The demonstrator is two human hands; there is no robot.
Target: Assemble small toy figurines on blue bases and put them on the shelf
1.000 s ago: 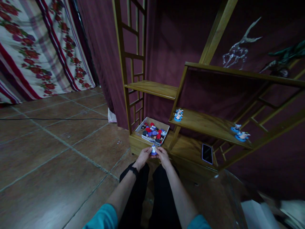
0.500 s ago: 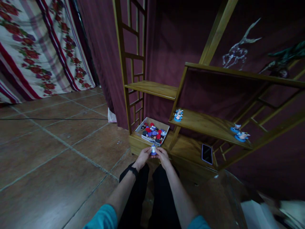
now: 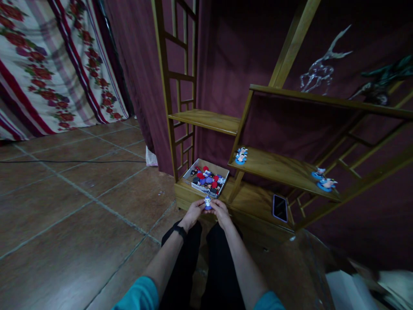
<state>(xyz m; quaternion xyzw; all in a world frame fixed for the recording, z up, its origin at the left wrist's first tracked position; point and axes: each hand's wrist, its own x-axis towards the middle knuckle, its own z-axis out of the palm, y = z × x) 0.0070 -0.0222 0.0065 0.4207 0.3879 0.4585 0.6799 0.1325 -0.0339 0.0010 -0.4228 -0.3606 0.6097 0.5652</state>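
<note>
Between my two hands is a small white and purple figurine on a purple base, held upright just in front of a box. My left hand pinches it from the left, and my right hand grips it from the right. Just beyond my fingers, a shallow white cardboard box holds several more figurines, red, purple, white and black, jumbled together. The box rests on the lowest board of a wooden shelf unit.
Small figurines on blue bases stand at the left end and right end of the middle shelf. A phone lies on the bottom board. Higher up stand a clear horse-like ornament and a dark green one. A black cable crosses the tiled floor.
</note>
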